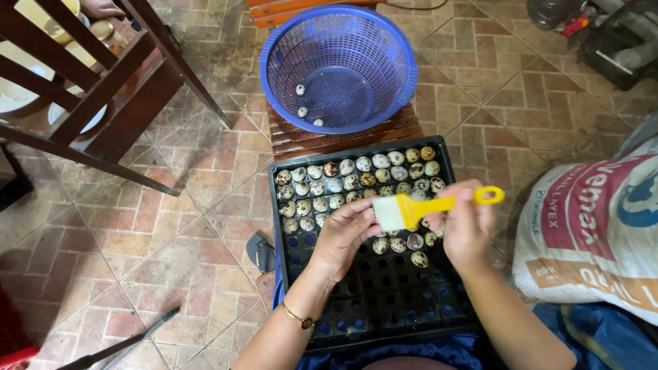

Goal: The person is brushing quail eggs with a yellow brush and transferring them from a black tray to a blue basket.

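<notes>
A black egg tray (pixel 291 257) lies on my lap, its far rows filled with several speckled quail eggs (pixel 356 175) and its near cells bare. My right hand (pixel 469 226) is shut on a yellow-handled brush (pixel 418 207) with white bristles, held above the tray. My left hand (pixel 345 233) pinches something small at the bristle tip; it is mostly hidden by the fingers. A blue plastic basket (pixel 339 65) beyond the tray holds three eggs (pixel 301 103).
The basket rests on a low slatted wooden stool (pixel 343 140). A dark wooden chair frame (pixel 103 89) stands at the left. A large printed sack (pixel 593 226) lies at the right. A sandal (pixel 260 252) and a dark rod (pixel 116 346) lie on the tiled floor.
</notes>
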